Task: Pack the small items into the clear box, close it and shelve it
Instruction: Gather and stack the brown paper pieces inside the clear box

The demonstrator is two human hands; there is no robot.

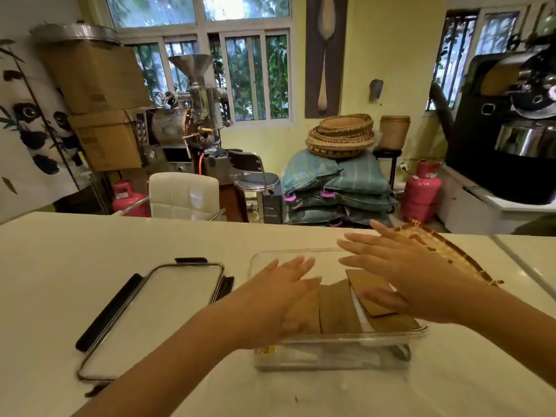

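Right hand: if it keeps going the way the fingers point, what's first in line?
Likely the far wall of the clear plastic box; the right hand points forward-left above it. Height unclear, so it may pass over.

Two bare forearms come into the head view from the bottom edge, each ending in a bare hand. The left hand (279,299) and the right hand (403,275) wear no gloves, and no rings, watch, bracelet or band shows on either wrist or on any finger. No sleeve reaches into view: both arms are uncovered as far back as the picture shows them. The fingers are slim, with short, plain nails that carry no polish as far as the slight blur allows one to tell.
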